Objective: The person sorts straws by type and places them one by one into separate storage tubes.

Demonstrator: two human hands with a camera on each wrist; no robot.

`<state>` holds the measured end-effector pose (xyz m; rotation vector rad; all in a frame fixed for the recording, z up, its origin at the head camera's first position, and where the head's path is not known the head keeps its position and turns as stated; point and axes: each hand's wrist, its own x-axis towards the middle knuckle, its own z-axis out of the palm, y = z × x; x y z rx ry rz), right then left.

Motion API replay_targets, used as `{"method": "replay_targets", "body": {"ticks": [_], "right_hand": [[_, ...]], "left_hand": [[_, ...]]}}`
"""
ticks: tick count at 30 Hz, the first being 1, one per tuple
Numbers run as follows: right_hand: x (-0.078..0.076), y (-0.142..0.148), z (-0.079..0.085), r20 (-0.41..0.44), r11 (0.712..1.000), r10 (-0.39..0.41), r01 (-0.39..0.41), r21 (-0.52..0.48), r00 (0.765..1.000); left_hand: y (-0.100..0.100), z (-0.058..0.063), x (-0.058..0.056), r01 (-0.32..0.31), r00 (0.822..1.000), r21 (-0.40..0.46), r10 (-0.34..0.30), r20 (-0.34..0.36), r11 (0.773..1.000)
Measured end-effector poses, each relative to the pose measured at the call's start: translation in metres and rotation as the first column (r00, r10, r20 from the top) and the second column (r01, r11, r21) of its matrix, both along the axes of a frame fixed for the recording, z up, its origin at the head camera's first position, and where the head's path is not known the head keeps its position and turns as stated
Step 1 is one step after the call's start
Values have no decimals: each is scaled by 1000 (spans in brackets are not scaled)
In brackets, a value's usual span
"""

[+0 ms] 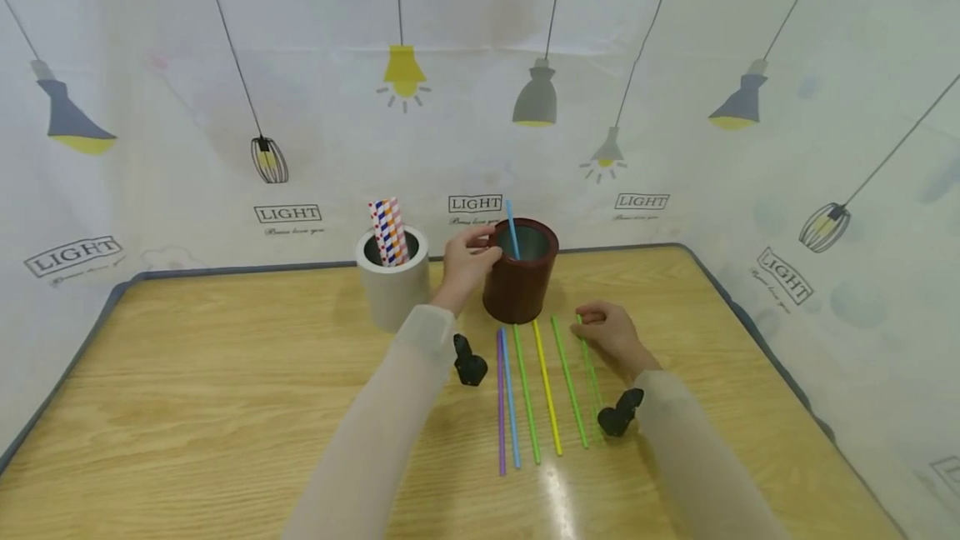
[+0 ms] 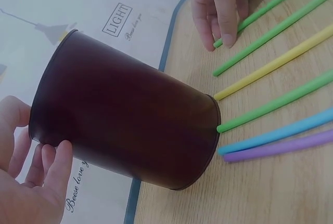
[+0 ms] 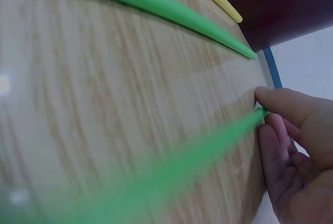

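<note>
My left hand (image 1: 467,265) grips the rim of a dark brown leather-look cup (image 1: 516,290) at its left side. A blue straw (image 1: 512,232) leans inside the cup, its top sticking out. In the right wrist view, my right hand (image 3: 296,146) pinches the far end of a green straw (image 3: 208,148) between thumb and fingers; its near part is blurred. Left of this straw a row of others lies on the table: purple (image 1: 502,407), blue (image 1: 512,407), green (image 1: 527,398), yellow (image 1: 547,394) and green (image 1: 570,386).
A white cup (image 1: 393,294) with patterned paper straws (image 1: 388,232) stands left of the brown cup. The wooden table (image 1: 225,390) meets a lamp-print backdrop (image 1: 330,107) along a dark edge. Black wrist mounts (image 1: 469,363) sit on both wrists.
</note>
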<state>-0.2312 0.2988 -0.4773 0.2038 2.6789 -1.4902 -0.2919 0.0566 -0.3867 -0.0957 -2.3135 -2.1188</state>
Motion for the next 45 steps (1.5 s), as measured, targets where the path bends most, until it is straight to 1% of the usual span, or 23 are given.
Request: {"method": "replay_targets", "body": {"ticks": [5, 7, 10, 16, 19, 21, 26, 29, 35, 39, 45], "right_hand": [[1, -3, 1, 3, 1000, -28, 28, -5, 1000], [0, -4, 0, -6, 999, -36, 36, 14, 999], [-1, -4, 0, 0, 999, -52, 52, 16, 999], [-3, -1, 3, -10, 999, -45, 45, 29, 999], [-3, 1, 5, 0, 1000, -23, 23, 2, 1000], [-4, 4, 6, 27, 999, -13, 14, -34, 1000], [-6, 15, 8, 106, 992, -8, 21, -124, 994], [-7, 17, 15, 100, 989, -1, 16, -145, 995], [-12, 16, 42, 23, 975, 16, -11, -221, 1000], [-19, 15, 58, -13, 969, -1, -2, -245, 1000], [-28, 11, 80, -52, 968, -33, 18, -251, 998]], "left_hand": [[-1, 0, 0, -1, 1000, 4, 1, 9, 1000], [-1, 0, 0, 1, 1000, 8, -1, 12, 1000], [-1, 1, 0, 6, 1000, 11, -6, 14, 1000], [-1, 0, -3, 1, 1000, 14, -1, 3, 1000], [-1, 1, -3, -7, 1000, 12, 7, -13, 1000], [-1, 2, -2, -12, 1000, 15, 12, -15, 1000], [0, 0, -2, -12, 1000, 24, 12, 15, 1000], [0, -2, -3, -11, 1000, 25, 10, 15, 1000], [-1, -2, -3, -11, 1000, 16, 11, 6, 1000], [-1, -1, -1, -3, 1000, 6, 3, 11, 1000], [-1, 0, 0, 4, 1000, 6, -4, 15, 1000]]}}
